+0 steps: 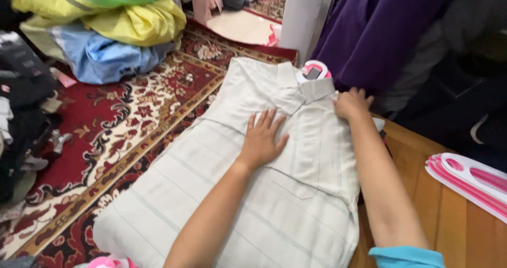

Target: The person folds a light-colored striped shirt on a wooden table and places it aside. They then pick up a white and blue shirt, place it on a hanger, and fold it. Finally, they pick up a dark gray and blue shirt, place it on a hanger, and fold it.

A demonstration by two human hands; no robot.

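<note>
A pale cream shirt (211, 178) with faint stripes lies spread flat, collar away from me, over a wooden surface. My left hand (262, 136) rests flat on its chest with the fingers apart. My right hand (350, 103) presses on the shirt's right shoulder beside the collar (316, 90), fingers curled down onto the cloth. A pink and white board (313, 70) shows from under the collar.
A red patterned carpet (121, 120) covers the floor at left. Yellow, green and blue bags (105, 30) are piled at the back left; dark clothes (21, 114) heap at the left edge. Purple garments (380, 30) hang at right. A pink and white folding board (470, 181) lies on the wooden top (422, 178).
</note>
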